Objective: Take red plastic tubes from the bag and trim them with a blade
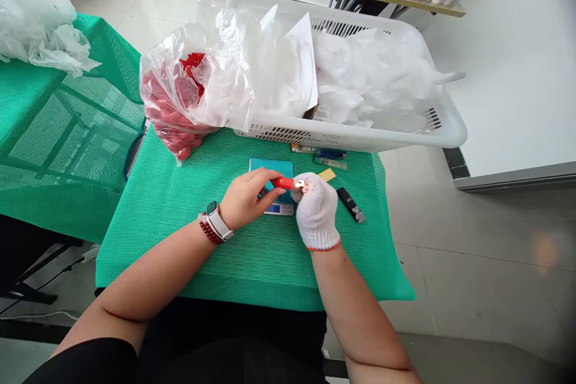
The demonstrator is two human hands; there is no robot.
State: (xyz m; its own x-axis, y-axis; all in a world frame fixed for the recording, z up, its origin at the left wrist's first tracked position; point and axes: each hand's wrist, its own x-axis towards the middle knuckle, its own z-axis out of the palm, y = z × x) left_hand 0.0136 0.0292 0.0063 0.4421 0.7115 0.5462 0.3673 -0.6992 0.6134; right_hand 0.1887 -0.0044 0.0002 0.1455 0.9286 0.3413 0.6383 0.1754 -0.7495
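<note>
My left hand (247, 195), bare with a white watch at the wrist, pinches a red lighter (283, 183) between thumb and fingers. The lighter's metal end points right, against my right hand (316, 204). That hand wears a white knitted glove with a red-orange cuff, and its fingers are curled closed around the metal end; the fingertips are partly hidden. Under both hands lies a small blue digital scale (270, 164) with a lit display. Just right of the glove rests a black lighter-like item (350, 204) with metal parts, beside a yellow slip (327, 174).
Several lighters (330, 162) lie behind the glove on the green mesh-covered table (180, 276). A white plastic basket (351, 137) holding clear bags stands at the back. To its left slumps a clear bag (175, 108) of red pieces. Another green-covered surface (27, 132) is at far left.
</note>
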